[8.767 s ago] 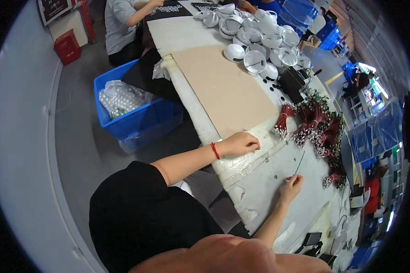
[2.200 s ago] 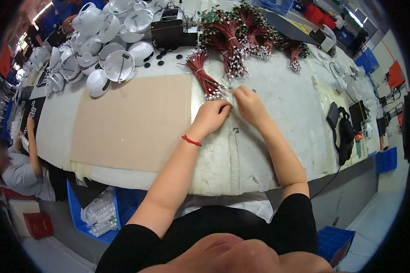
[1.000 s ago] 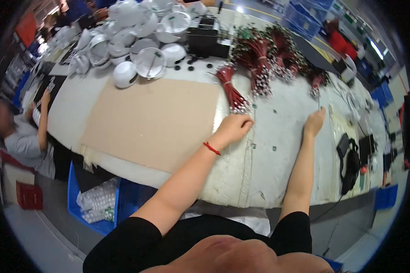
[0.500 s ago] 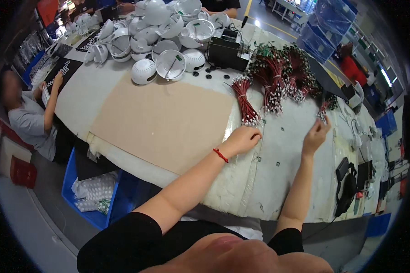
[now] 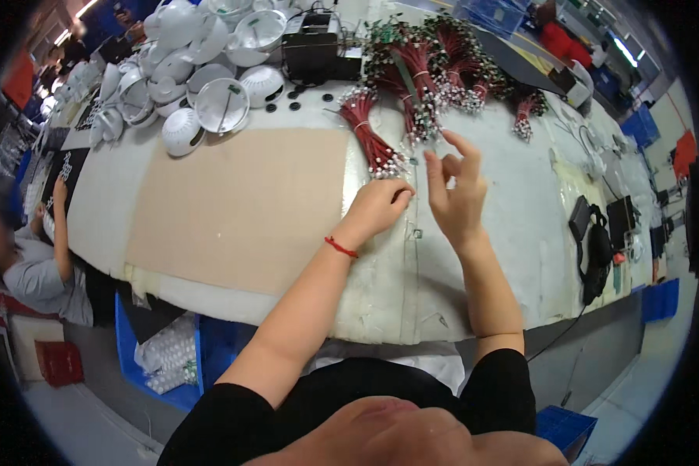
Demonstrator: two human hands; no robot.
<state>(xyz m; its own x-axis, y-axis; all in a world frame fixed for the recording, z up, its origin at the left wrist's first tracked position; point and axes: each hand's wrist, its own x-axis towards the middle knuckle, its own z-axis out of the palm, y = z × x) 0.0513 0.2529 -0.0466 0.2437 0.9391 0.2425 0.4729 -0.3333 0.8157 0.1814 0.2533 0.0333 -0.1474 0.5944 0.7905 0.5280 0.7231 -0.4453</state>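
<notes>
My left hand, with a red cord round its wrist, rests on the table with its fingers curled in. It is just below the white-connector end of a tied bundle of red wires; what its fingers hold, if anything, is hidden. My right hand is raised to the right of that bundle, thumb and fingers apart, nothing visible between them. Beyond its fingertips lie more red wire bundles with white connectors and green ends. A smaller wire bundle lies farther right.
A brown board covers the table's left part. White dome housings are heaped behind it, beside a black device and several small black discs. A black strapped item lies at right. A co-worker sits at far left.
My right hand has moved left, from the small wire bundle at right to beside the bundle near my left hand, and its fingers have spread. The whole view has shifted.
</notes>
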